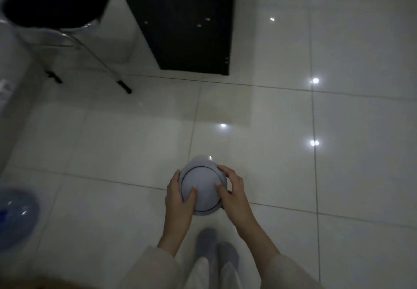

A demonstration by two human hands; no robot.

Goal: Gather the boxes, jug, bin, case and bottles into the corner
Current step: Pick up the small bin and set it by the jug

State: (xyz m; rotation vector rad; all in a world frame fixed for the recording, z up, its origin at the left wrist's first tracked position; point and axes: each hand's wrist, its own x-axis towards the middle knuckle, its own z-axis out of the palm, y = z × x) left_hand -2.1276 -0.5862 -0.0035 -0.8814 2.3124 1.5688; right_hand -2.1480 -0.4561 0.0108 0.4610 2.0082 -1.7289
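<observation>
A round white bin point(202, 186) with a dark ring on its domed lid is in the lower middle of the head view, above the tiled floor. My left hand point(180, 198) grips its left side with the thumb on the lid. My right hand point(232, 188) grips its right side, fingers curled over the rim. A large blue water jug point(15, 214) stands at the left edge, partly cut off. Boxes, case and bottles are not in view.
A black stool point(52, 2) with metal legs point(106, 67) stands at the upper left. A dark cabinet panel point(191, 24) rises at the top middle. A pale rounded object point(11, 67) sits at the far left. My feet point(216, 248) are below the bin.
</observation>
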